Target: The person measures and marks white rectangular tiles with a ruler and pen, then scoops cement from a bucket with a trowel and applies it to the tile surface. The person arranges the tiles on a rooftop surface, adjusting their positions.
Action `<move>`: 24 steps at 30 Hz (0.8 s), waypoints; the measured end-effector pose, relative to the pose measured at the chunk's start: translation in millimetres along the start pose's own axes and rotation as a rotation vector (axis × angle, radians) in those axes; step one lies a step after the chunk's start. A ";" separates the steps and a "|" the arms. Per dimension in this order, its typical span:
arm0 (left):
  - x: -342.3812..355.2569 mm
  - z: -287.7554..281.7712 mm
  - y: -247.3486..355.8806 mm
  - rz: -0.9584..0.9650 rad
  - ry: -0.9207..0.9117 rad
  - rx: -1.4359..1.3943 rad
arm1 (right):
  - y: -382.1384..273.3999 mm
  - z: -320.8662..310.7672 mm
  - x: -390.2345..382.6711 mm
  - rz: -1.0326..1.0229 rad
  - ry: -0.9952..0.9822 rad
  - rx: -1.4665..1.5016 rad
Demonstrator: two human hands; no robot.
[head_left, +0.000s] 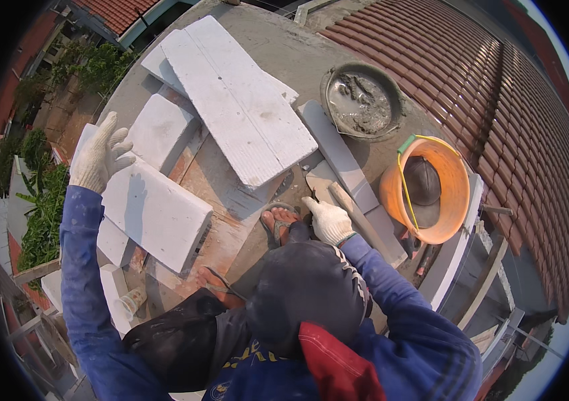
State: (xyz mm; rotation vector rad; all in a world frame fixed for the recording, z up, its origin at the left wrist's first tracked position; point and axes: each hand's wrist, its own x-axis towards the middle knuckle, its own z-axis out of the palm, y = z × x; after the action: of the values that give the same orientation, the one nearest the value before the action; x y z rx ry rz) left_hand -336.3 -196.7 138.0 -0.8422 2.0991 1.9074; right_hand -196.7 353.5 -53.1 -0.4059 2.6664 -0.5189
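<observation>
My left hand (pixel 101 155), in a white knit glove, is raised at the left with its fingers apart and nothing in it. Below it lie white building blocks, one a long slab (pixel 154 210) that catches the hand's shadow. My right hand (pixel 330 222), gloved too, has its fingers closed by my foot. They appear wrapped round the handle of a trowel (pixel 321 179), whose grey blade points away from me; the grip itself is mostly hidden. Just beside this hand lies a narrow pale strip (pixel 364 219). A large white block (pixel 238 100) rests across other blocks ahead.
A black basin of wet mortar (pixel 362 100) stands far right. Nearer is an orange bucket (pixel 455 194) with a dark rounded object inside. A plastic cup (pixel 131 302) lies at left. Roof tiles (pixel 451 60) slope beyond the right edge; the left edge drops toward greenery.
</observation>
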 end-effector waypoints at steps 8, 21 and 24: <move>-92.0 -95.2 -91.7 -0.080 0.041 -0.066 | 12.9 -22.2 -109.2 0.166 0.047 0.285; -143.2 -107.2 -90.3 0.022 0.105 -0.013 | 93.1 -35.7 -196.1 0.469 0.092 0.186; -203.6 -107.2 -59.5 0.263 0.180 -0.102 | 48.4 -55.6 -183.6 0.611 -0.053 0.455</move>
State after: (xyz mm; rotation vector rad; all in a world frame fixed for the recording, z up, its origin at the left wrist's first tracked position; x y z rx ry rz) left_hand -112.8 -242.7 204.6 -0.8202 2.3362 2.1582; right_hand -68.5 476.9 33.3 0.5007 2.3439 -0.8551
